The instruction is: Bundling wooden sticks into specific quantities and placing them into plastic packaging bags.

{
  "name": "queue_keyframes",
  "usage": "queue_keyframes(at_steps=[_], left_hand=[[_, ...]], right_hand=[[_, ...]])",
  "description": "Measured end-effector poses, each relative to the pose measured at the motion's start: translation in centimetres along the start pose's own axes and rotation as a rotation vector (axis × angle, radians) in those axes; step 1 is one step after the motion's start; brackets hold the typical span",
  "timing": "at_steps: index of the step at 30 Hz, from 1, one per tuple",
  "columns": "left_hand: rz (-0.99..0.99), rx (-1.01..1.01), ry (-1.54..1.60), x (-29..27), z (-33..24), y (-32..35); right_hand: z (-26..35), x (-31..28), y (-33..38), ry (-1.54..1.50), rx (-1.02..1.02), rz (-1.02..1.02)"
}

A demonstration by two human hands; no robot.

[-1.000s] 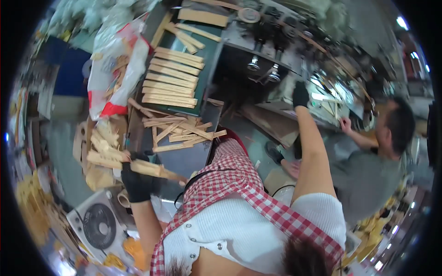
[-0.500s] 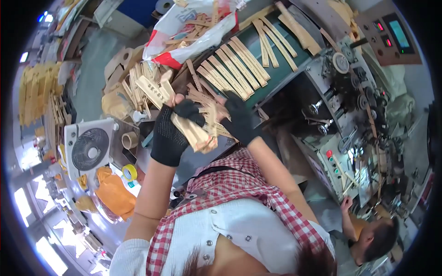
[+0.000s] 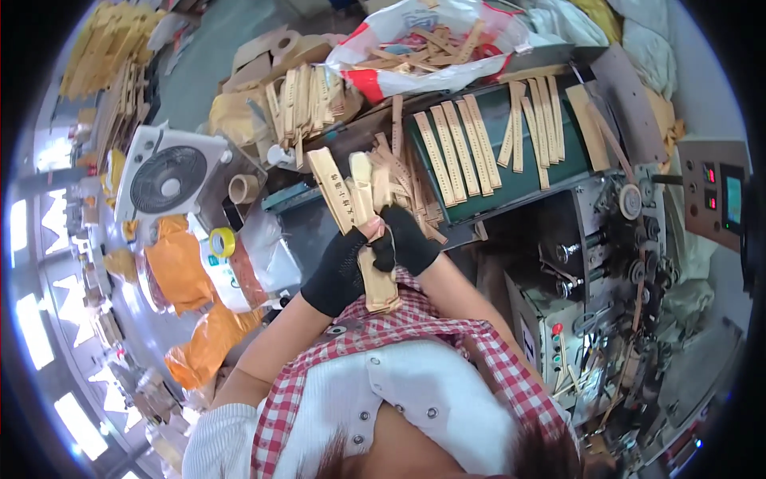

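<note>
Head view: the left hand [image 3: 339,267] has its grip closed around a bundle of pale strips [image 3: 380,291], held close to the checked apron [image 3: 467,339]; the right hand [image 3: 412,243] meets the bundle's right side, though how far its grip closes cannot be told. Gathering looks only partly done: this bundle is together, while a row of five strips [image 3: 449,153] and a second group [image 3: 536,128] lie spread on the green worktop [image 3: 511,188], with a loose pile [image 3: 416,185] nearer. Beyond, a white-and-red plastic bag [image 3: 511,36] holds jumbled strips [image 3: 435,41]; left of it sits a heap of strips [image 3: 303,100].
</note>
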State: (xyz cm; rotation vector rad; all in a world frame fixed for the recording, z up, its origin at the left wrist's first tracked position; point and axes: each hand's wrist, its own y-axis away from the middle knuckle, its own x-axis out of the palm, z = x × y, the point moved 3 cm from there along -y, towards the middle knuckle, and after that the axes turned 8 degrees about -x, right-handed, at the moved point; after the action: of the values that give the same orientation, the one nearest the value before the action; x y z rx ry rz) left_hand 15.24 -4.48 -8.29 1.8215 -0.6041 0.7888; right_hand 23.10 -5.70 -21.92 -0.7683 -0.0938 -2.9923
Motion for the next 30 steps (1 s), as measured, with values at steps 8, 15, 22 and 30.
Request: queue_keyframes(at_steps=[8,15,22,30], left_hand=[[-0.492,0.482,-0.769,-4.3,-4.1,-3.3],[-0.321,0.385,-0.938,-1.8,-9.1,1.2],[-0.396,0.342,-0.965,-11.5,-3.8,3.9],[-0.621,0.086,-1.454,-20.9,3.1,8.9]], right_hand=[[10.3,2.3,-2.0,0.143,-0.101,0.126],[14.8,-2.3,-7.4,1.23,-0.486,-0.103],[17.9,-20.1,-20.5,2.365,-0.578,0.014],[-10.1,-4.7,-0.6,1.515,-0.073,0.299]])
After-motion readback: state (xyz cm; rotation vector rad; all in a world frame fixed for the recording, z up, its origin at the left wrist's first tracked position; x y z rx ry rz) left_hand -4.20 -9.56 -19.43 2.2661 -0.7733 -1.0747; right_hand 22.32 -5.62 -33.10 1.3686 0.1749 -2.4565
